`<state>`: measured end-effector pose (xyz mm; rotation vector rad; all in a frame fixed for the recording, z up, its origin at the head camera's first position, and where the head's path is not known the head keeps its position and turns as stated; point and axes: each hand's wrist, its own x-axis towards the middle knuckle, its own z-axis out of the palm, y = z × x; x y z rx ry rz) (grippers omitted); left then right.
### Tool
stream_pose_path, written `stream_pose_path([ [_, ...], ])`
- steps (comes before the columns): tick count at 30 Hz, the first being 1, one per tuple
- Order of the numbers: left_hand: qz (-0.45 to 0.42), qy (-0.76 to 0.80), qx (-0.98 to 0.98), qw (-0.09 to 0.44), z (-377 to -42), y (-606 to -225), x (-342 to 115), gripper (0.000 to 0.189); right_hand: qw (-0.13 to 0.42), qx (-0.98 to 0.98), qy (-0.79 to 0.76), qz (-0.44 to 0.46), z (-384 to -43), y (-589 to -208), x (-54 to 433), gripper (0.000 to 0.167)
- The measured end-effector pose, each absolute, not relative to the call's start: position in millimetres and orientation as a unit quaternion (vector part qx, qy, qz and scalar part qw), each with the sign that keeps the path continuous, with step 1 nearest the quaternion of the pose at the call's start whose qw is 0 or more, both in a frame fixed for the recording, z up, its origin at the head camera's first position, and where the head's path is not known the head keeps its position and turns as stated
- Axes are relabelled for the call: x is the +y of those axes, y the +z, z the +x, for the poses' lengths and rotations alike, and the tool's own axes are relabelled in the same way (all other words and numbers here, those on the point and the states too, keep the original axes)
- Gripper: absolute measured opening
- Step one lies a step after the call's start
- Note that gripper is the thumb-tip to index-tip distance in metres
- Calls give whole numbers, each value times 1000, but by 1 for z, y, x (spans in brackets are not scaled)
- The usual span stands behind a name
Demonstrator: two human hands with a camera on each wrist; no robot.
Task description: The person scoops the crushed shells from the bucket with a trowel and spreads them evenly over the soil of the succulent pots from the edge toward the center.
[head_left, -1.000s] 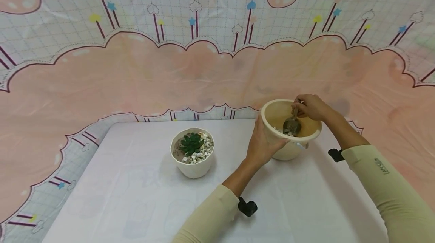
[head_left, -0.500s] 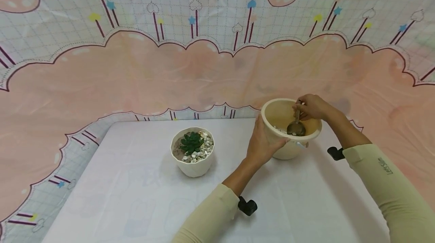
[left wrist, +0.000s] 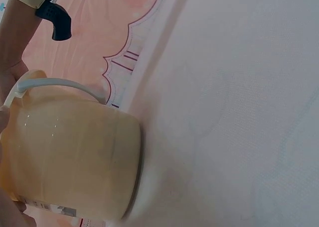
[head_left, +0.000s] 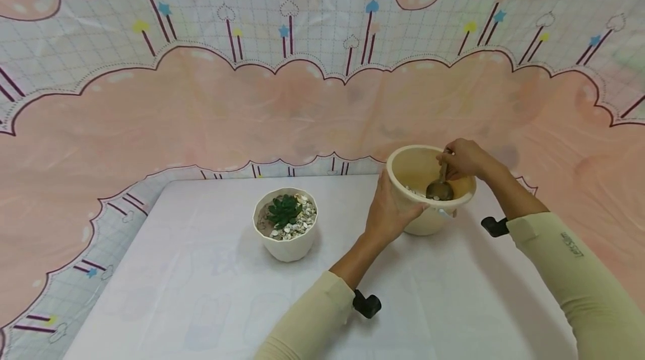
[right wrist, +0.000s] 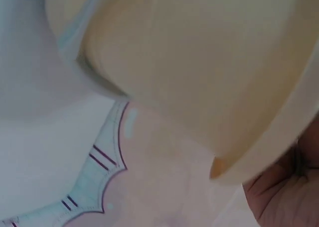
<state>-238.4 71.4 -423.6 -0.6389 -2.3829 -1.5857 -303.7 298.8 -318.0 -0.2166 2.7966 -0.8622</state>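
Two holds I see: the left hand [head_left: 388, 211] grips the bucket [head_left: 424, 224], the right hand [head_left: 466, 159] pinches the spoon [head_left: 440, 190], now shifted rightward beneath it, likely mid-scoop.

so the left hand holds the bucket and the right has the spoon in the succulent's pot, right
No: in the head view, the right hand has the spoon in the bucket, not the succulent's pot; the left hand holds the bucket.

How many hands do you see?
2: the left hand grips the side of the cream bucket, and the right hand holds a spoon inside it.
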Motion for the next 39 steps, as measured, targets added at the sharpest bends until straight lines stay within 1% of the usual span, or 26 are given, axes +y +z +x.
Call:
stream_pose_path([
  [5,-213,-541,-808,98,-238,-423,72,115,125,927,-353,-22,-300,-320,295,37],
  [12,-215,-539,-807,108,-237,-424,72,115,120,893,-430,64,-296,-328,286,37],
  [15,-222,-538,-805,113,-238,-424,72,114,117,880,-452,85,-296,-330,282,37],
  [21,-225,-551,-796,105,-238,-425,72,115,112,864,-480,104,-292,-333,277,38],
  [30,-221,-557,-796,91,-236,-425,71,115,154,784,-585,142,-294,-344,266,36],
  [34,-219,-558,-796,88,-236,-425,71,115,169,782,-586,130,-296,-345,268,40],
  [39,-217,-554,-799,86,-237,-424,71,115,172,796,-571,105,-298,-345,272,34],
])
